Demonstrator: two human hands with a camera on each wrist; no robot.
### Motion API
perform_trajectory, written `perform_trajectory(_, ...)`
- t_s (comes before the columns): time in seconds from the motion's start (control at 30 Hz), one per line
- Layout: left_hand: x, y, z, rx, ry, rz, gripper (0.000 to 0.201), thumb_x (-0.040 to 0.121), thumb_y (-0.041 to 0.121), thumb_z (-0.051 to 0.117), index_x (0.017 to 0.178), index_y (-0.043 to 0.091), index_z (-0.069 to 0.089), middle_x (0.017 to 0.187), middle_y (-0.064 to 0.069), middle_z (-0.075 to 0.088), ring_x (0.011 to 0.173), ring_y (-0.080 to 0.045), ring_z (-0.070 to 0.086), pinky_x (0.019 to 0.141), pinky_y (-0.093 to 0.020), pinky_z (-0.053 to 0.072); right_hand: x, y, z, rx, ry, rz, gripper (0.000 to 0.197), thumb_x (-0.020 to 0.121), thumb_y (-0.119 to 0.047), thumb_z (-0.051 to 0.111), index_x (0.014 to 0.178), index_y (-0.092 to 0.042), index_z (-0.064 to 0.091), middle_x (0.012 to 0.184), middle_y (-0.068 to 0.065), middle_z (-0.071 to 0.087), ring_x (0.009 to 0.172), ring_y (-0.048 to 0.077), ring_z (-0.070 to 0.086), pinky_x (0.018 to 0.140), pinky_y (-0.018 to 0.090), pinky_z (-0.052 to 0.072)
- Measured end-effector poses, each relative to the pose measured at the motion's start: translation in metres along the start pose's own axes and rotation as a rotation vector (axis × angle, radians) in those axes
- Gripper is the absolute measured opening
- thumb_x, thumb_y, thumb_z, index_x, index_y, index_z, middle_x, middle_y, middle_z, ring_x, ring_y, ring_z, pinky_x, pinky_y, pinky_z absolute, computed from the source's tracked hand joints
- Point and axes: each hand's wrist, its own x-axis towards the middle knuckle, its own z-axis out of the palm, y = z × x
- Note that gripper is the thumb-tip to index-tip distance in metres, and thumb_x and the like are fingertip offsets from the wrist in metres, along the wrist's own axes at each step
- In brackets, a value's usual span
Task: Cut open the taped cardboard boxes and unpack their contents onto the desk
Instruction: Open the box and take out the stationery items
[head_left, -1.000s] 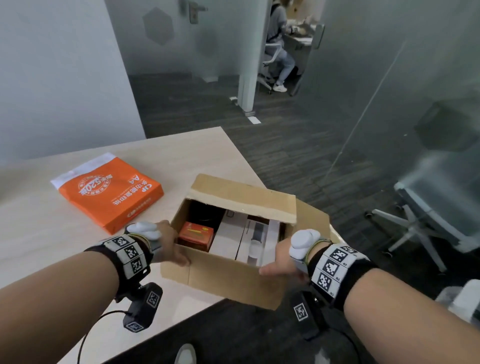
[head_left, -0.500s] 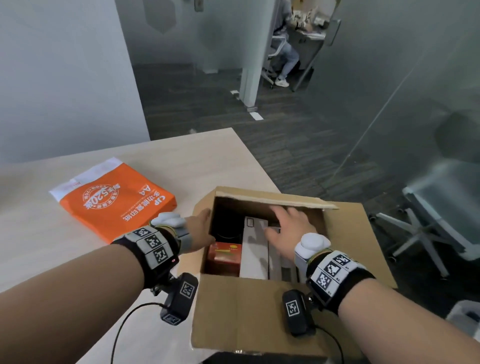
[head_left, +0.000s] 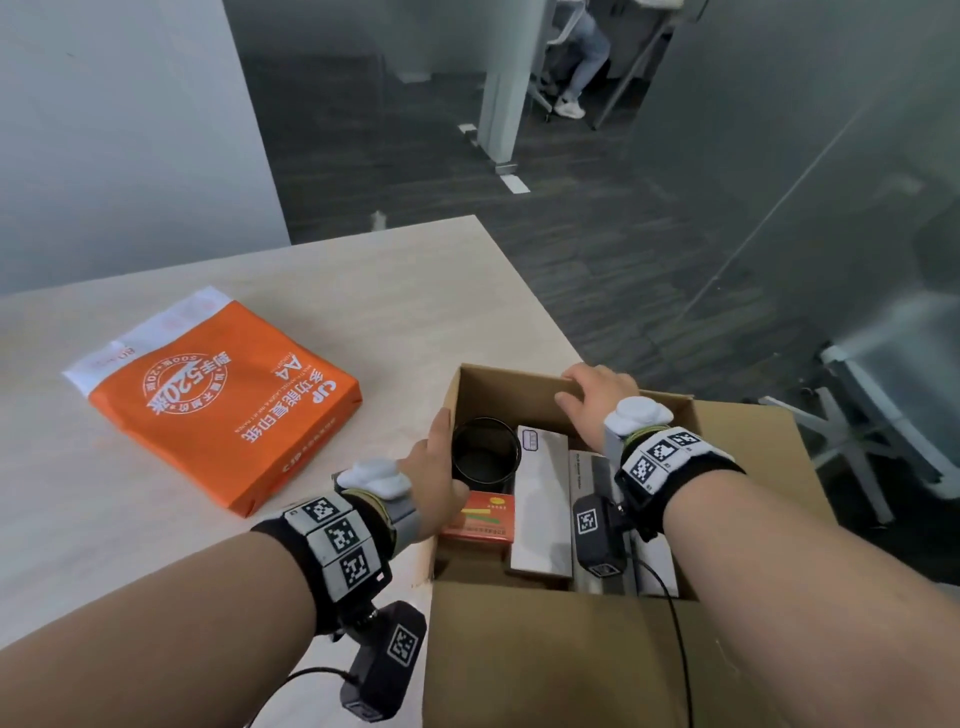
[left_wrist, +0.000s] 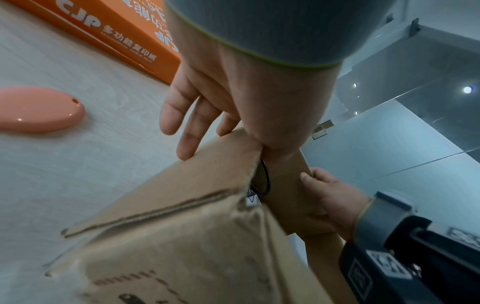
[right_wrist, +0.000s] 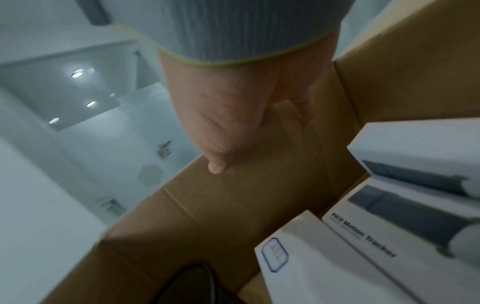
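An open cardboard box (head_left: 545, 665) sits at the desk's right corner, its near flap folded toward me. Inside stand a black mesh cup (head_left: 485, 457), a small orange-red box (head_left: 480, 519), a long white box (head_left: 540, 509) and white motion-tracker boxes (right_wrist: 389, 236). My left hand (head_left: 436, 467) straddles the box's left wall, fingers (left_wrist: 187, 131) outside against the folded flap and thumb inside. My right hand (head_left: 592, 395) grips the top edge of the far flap, with the thumb (right_wrist: 218, 164) on its inner face.
An orange ream of A4 paper (head_left: 223, 400) lies on the pale wooden desk (head_left: 363, 291) left of the box. A pink oval object (left_wrist: 39, 111) lies near my left hand. A white office chair (head_left: 883, 415) stands at right, beyond the desk edge.
My right hand left the near side, passed over the contents and took the far flap, which now stands pushed back. My left hand moved along the left wall. The near flap folded down.
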Motion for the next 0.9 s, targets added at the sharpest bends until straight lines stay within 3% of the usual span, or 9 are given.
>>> perform_trajectory(0.1,-0.001,0.002,0.001,0.027,0.01,-0.024,0.083,0.095,0.015,0.052,0.16,0.02,0.0,0.131,-0.013,0.057,0.08,-0.024,0.049,0.052,-0.028,0.025,0.007,0.003,-0.007,0.046,-0.067,0.028,0.019,0.098,-0.043,0.051,0.114,-0.036,0.059,0.116,-0.002,0.061,0.113,0.028,0.054,0.095,0.042,0.045)
perform_trajectory(0.2,0.0,0.001,0.003,0.048,0.029,-0.03,0.081,0.093,0.015,0.052,0.158,0.021,0.005,0.125,-0.012,0.059,0.076,-0.025,0.051,0.054,-0.03,0.028,0.005,0.009,-0.015,0.14,-0.121,-0.037,0.036,0.091,-0.045,0.059,0.126,-0.043,0.057,0.122,-0.012,0.06,0.116,0.016,0.057,0.101,0.037,0.045)
perform_trajectory(0.27,0.003,-0.001,0.006,0.064,0.029,-0.032,0.083,0.092,0.016,0.052,0.158,0.022,0.004,0.126,-0.012,0.059,0.077,-0.026,0.053,0.058,-0.032,0.034,-0.007,0.009,-0.021,0.326,-0.065,-0.104,0.036,0.094,-0.032,0.065,0.13,-0.033,0.06,0.123,-0.016,0.058,0.116,0.008,0.053,0.098,0.026,0.04)
perform_trajectory(0.37,0.008,-0.002,0.007,0.068,0.034,-0.048,0.084,0.09,0.019,0.052,0.158,0.024,0.002,0.126,-0.012,0.059,0.079,-0.027,0.06,0.066,-0.035,0.045,-0.027,0.004,-0.024,0.474,0.111,-0.133,0.008,0.095,-0.027,0.063,0.095,-0.033,0.068,0.099,-0.02,0.066,0.092,0.005,0.06,0.081,0.026,0.046)
perform_trajectory(0.43,0.008,0.002,0.006,0.083,0.037,-0.054,0.083,0.092,0.021,0.051,0.157,0.024,0.001,0.129,-0.012,0.059,0.08,-0.026,0.057,0.069,-0.034,0.044,-0.033,0.009,-0.021,0.382,0.004,-0.122,0.015,0.096,-0.033,0.059,0.083,-0.029,0.066,0.083,-0.014,0.067,0.078,0.008,0.061,0.074,0.029,0.049)
perform_trajectory(0.67,0.014,0.003,0.015,0.145,0.094,-0.114,0.083,0.093,0.023,0.054,0.159,0.026,0.003,0.132,-0.013,0.056,0.097,-0.031,0.061,0.079,-0.036,0.048,-0.02,0.042,0.005,-0.192,-0.492,0.016,0.04,0.098,-0.042,0.052,0.128,-0.018,0.062,0.124,0.005,0.065,0.11,0.027,0.064,0.092,0.033,0.051)
perform_trajectory(0.77,0.022,0.002,0.021,0.068,0.06,-0.144,0.082,0.098,0.015,0.054,0.161,0.021,0.002,0.138,-0.02,0.053,0.115,-0.036,0.059,0.058,-0.014,0.03,-0.014,0.049,0.01,-0.35,-0.533,-0.053,0.043,0.095,-0.048,0.048,0.125,-0.021,0.06,0.123,0.002,0.065,0.109,0.025,0.064,0.091,0.034,0.05)
perform_trajectory(0.83,0.027,0.003,0.024,0.048,0.066,-0.169,0.082,0.098,0.012,0.054,0.161,0.02,0.002,0.14,-0.021,0.052,0.118,-0.036,0.057,0.055,-0.014,0.024,-0.01,0.051,0.015,-0.376,-0.533,-0.103,0.044,0.092,-0.049,0.049,0.126,-0.022,0.059,0.128,0.001,0.065,0.112,0.025,0.063,0.094,0.036,0.049)
perform_trajectory(0.9,0.026,0.004,0.023,0.061,0.082,-0.192,0.082,0.098,0.015,0.055,0.161,0.022,0.003,0.14,-0.02,0.052,0.118,-0.035,0.057,0.06,-0.022,0.034,-0.008,0.052,0.022,-0.352,-0.547,-0.135,0.045,0.09,-0.048,0.053,0.127,-0.023,0.057,0.128,0.003,0.064,0.109,0.025,0.061,0.091,0.035,0.046)
